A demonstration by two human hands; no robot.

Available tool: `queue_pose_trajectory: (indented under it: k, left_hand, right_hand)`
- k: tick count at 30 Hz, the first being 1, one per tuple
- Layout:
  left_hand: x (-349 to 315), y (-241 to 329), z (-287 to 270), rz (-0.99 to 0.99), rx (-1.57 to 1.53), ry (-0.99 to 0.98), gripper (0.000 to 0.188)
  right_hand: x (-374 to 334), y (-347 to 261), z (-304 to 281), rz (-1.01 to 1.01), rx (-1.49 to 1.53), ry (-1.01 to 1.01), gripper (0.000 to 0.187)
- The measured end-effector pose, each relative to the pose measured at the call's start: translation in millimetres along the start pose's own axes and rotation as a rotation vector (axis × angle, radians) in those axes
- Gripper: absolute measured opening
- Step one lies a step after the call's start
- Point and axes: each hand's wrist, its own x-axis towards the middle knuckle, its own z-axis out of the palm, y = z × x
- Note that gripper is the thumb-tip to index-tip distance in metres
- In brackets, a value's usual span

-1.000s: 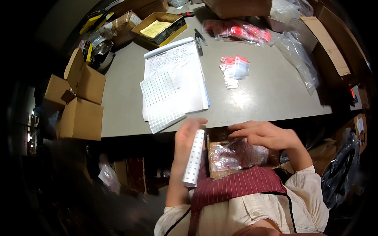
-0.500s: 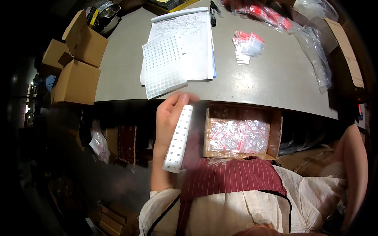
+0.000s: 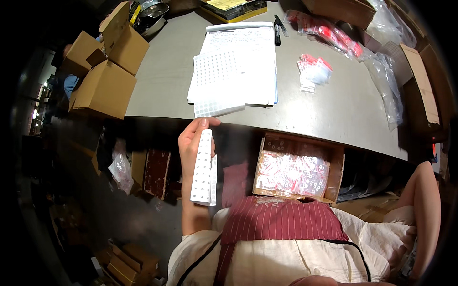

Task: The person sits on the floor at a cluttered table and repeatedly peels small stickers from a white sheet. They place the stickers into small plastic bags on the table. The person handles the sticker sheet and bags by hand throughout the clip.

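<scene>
My left hand (image 3: 193, 138) is closed on a white sheet of stickers (image 3: 202, 169) with small printed marks in rows. The sheet hangs folded or curled down along my forearm, in front of the table edge. Just beyond my fingertips, another sheet of round stickers (image 3: 217, 69) lies on a stack of papers (image 3: 260, 62), its near end reaching over the table edge. My right arm (image 3: 423, 200) is bent at the right side; its hand is not in view. An open cardboard box (image 3: 339, 167) with small clear bags of white rings (image 3: 291, 176) stands against my maroon apron.
Small red-topped zip bags (image 3: 315, 71) lie on the grey table (image 3: 164, 81), with a marker (image 3: 277, 33) and larger red-and-clear packs (image 3: 329, 35) farther back. An open carton (image 3: 102, 88) stands at the left edge. Clear plastic (image 3: 386, 90) drapes at the right.
My view has shifted, so the table things sit lower and farther right. My left hand still holds the sticker sheet, which now hangs more upright with a second layer showing.
</scene>
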Motion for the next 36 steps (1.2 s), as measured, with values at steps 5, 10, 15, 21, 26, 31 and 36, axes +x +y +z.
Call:
queue_pose_trajectory:
  k: [5, 10, 15, 21, 26, 31, 36]
  left_hand:
    - [14, -7, -5, 0.023, -0.014, 0.026, 0.036]
    - [27, 1, -6, 0.053, 0.012, 0.052, 0.037]
    - [30, 6, -2, 0.085, 0.015, 0.031, 0.038]
    - [35, 10, 1, 0.1, 0.011, 0.029, 0.038]
    - [50, 15, -6, 0.151, -0.023, 0.017, 0.036]
    - [60, 23, -12, 0.182, -0.01, 0.013, 0.036]
    - [62, 23, -7, 0.191, -0.029, -0.005, 0.034]
  right_hand:
    - [5, 4, -4, 0.022, -0.019, -0.006, 0.037]
    - [9, 7, -1, 0.034, -0.019, -0.013, 0.035]
    - [16, 7, 0, 0.011, -0.023, -0.032, 0.033]
    - [23, 2, -4, 0.01, -0.035, -0.032, 0.032]
    - [27, -11, -4, 0.02, -0.067, -0.034, 0.03]
    - [30, -18, -2, 0.014, -0.08, -0.034, 0.029]
    - [32, -24, -1, 0.015, -0.089, -0.036, 0.027]
